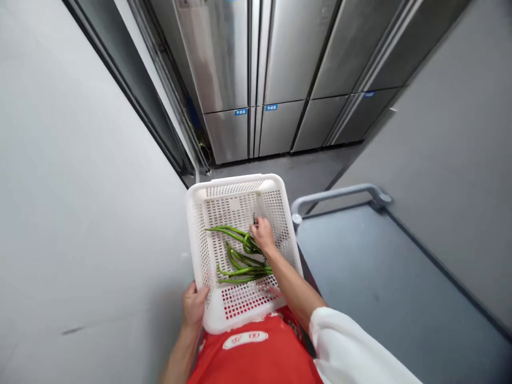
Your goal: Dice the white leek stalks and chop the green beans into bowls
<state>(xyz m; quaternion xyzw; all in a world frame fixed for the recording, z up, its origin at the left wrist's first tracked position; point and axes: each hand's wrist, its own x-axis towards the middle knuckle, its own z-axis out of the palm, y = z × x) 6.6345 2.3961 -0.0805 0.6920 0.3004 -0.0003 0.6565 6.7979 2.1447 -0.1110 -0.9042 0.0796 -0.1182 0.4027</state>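
Observation:
A white perforated plastic basket (198, 234) leans against the front of a red apron. Several long green vegetables (240, 272), perhaps beans or peppers, lie in its middle and lower part. My left hand (194, 306) grips the basket's left rim near the bottom corner, thumb over the edge. Inside the basket, my right hand (263, 233) has its fingers pinched together above the upper bunch, by a small dark stem-like piece. What those fingers hold is too small to make out.
A grey-blue cart (392, 277) with a rounded handle (340, 197) stands at the right. Steel cabinets (292, 53) line the back beyond the grey floor (312, 168). A pale wall (80, 186) rises close on the left, another surface (448, 149) on the right.

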